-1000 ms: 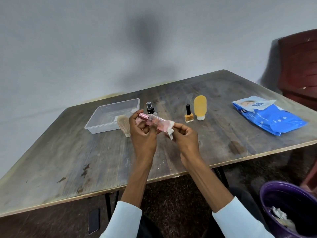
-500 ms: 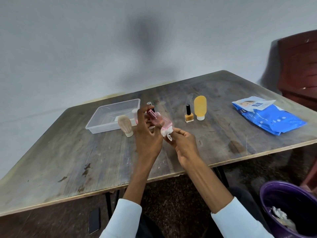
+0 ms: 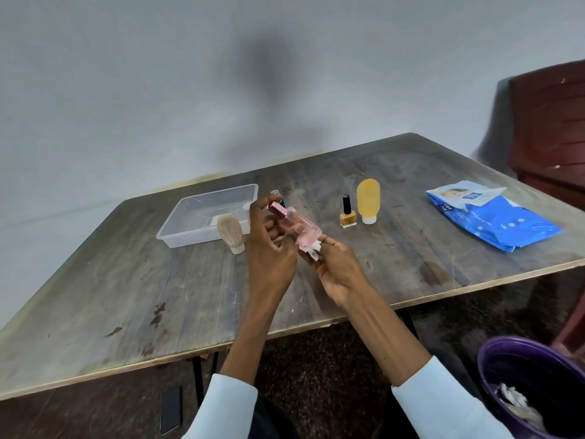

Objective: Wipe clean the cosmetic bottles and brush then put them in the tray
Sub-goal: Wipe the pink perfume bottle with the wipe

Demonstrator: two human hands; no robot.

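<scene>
Pink perfume bottle (image 3: 294, 221), grasped by the left hand (image 3: 269, 245), is being wiped with a tissue (image 3: 308, 247) pinched by the right hand (image 3: 335, 267); next, placement in the tray (image 3: 202, 213) at ten o'clock is judged due.

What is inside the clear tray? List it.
The clear tray looks empty where visible; its right end is hidden behind the brush and left hand.

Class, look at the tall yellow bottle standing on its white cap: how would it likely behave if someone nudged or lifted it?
The yellow bottle stands inverted on a narrow white cap, body wider above, so a sideways nudge would probably tip it toward the nail polish bottle close beside it. It looks like matte soft plastic, so likely light and unlikely to break.
</scene>
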